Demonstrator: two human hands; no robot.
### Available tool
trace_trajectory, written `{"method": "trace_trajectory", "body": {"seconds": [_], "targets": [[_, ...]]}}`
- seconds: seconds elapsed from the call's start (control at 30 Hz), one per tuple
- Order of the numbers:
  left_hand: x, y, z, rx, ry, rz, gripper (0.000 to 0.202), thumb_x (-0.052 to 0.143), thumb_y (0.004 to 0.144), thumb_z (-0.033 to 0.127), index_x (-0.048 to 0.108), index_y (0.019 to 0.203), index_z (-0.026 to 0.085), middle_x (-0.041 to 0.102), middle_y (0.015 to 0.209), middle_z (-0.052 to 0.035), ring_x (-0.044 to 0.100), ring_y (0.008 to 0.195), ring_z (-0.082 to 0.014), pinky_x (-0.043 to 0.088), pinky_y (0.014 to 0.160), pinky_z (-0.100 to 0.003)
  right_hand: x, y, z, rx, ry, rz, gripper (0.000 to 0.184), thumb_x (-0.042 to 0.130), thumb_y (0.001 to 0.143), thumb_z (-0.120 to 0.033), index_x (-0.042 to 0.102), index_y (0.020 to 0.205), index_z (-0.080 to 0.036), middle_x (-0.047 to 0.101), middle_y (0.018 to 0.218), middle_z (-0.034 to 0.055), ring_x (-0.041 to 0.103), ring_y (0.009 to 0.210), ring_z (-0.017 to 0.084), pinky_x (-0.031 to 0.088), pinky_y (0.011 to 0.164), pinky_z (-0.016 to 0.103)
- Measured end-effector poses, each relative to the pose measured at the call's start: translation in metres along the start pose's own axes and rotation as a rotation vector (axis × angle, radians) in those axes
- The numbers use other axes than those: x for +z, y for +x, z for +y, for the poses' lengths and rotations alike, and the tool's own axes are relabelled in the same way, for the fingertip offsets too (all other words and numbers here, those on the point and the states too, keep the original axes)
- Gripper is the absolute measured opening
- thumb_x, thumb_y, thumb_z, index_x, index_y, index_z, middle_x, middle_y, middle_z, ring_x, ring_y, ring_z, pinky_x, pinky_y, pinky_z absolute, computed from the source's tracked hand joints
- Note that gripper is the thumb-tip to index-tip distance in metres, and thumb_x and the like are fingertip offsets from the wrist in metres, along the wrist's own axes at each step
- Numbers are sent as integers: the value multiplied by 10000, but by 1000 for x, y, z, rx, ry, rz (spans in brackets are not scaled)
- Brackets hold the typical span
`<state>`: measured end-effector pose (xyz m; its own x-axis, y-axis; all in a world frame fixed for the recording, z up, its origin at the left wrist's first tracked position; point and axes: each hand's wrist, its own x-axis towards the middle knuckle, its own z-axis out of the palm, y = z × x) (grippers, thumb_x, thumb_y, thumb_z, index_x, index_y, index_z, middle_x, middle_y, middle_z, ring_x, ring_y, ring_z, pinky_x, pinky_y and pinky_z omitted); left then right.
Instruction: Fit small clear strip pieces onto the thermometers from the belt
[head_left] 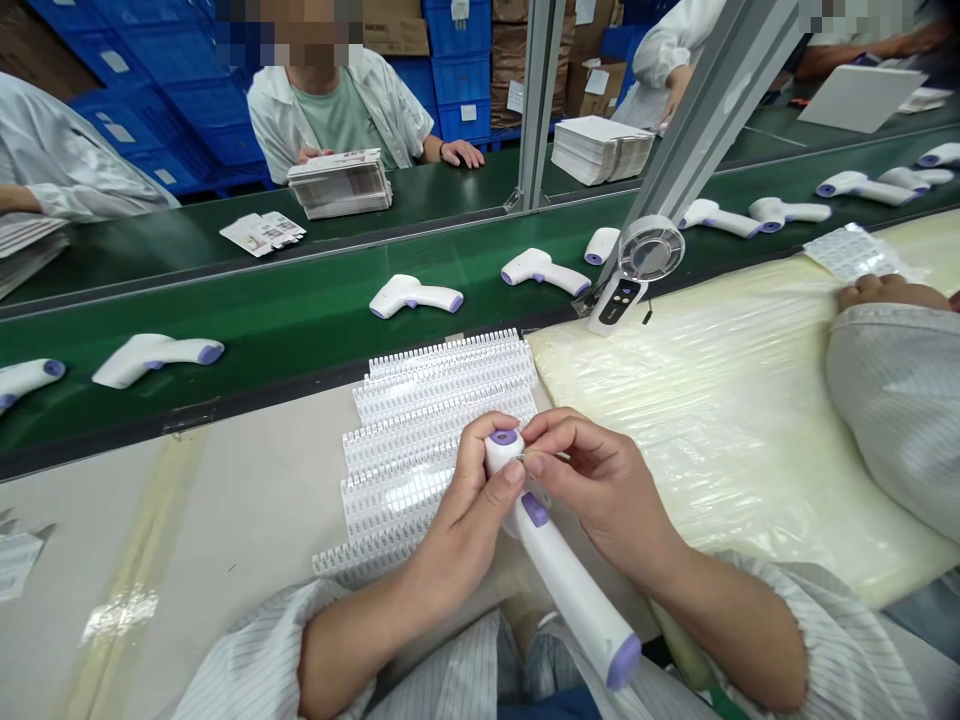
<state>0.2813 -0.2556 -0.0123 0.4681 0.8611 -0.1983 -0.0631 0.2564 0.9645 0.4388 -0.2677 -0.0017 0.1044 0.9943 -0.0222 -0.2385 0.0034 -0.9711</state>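
Observation:
My left hand is closed around the head of a white infrared thermometer with purple trim. Its handle slants down toward my lap, and the purple end cap points to the lower right. My right hand pinches at the side of the thermometer's head, its thumb and forefinger close together. Something thin and pale shows by those fingertips, too small to make out. Just beyond my hands, overlapping white sheets with rows of small tabs lie on the worktop.
Several similar thermometers lie along the green conveyor belt. A small handheld fan stands by the metal post. Yellowish plastic-wrapped padding covers the worktop at right, where a co-worker's sleeve reaches in. People sit across the belt with stacked cartons.

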Motion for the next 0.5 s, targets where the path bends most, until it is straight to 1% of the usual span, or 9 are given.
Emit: {"method": "trace_trajectory", "body": {"seconds": [0.13,0.23,0.3,0.33,0.37,0.43,0.47,0.5], "targets": [[-1,1,-1,49,27,5,311,542,1005,537,470,1237,342,491,1113,-17,479,942,-182,420,788,-300,1,-2,1,2,-18,15,102,819,759,-260,735,715,-223,642,928,33,637,773,159,547,635,263],[-3,2,-2,85,53,13,307,553,1003,527,487,1223,324,477,1066,-16,453,879,-172,409,762,-293,1,-1,2,35,35,36,220,853,734,-275,650,676,-214,618,949,22,617,770,145,533,630,250],[-5,2,-2,99,49,-8,292,546,1010,509,495,1221,314,469,1051,-14,436,826,-157,403,732,-286,1,1,2,101,128,22,350,894,700,-300,559,650,-211,631,952,12,614,761,141,535,645,255],[-6,1,-1,109,36,-31,279,535,1018,498,496,1226,317,469,1057,-14,438,812,-151,403,722,-284,0,3,2,149,183,3,388,914,679,-313,540,656,-212,639,942,6,611,745,137,534,645,258],[-7,1,0,128,23,-65,267,526,1026,485,496,1235,322,475,1074,-15,453,817,-148,413,729,-285,-1,5,2,201,238,-19,399,930,662,-327,548,679,-215,643,912,-4,603,717,131,527,634,258],[-10,0,5,209,17,-143,251,508,1039,457,497,1260,339,494,1115,-23,505,893,-165,452,796,-309,-2,6,1,300,331,-46,387,942,654,-360,595,753,-223,629,808,-32,581,662,120,510,613,251],[-11,-1,8,274,25,-167,253,505,1042,443,495,1276,347,505,1135,-30,524,949,-181,467,841,-330,-2,5,1,347,357,-53,373,931,678,-387,615,792,-225,623,780,-39,583,665,120,512,623,249],[-14,-2,12,344,42,-167,258,505,1044,426,493,1291,352,514,1150,-38,532,994,-195,474,878,-349,-3,3,0,390,364,-66,359,908,717,-424,630,828,-226,624,771,-38,595,681,123,515,636,246]]}}
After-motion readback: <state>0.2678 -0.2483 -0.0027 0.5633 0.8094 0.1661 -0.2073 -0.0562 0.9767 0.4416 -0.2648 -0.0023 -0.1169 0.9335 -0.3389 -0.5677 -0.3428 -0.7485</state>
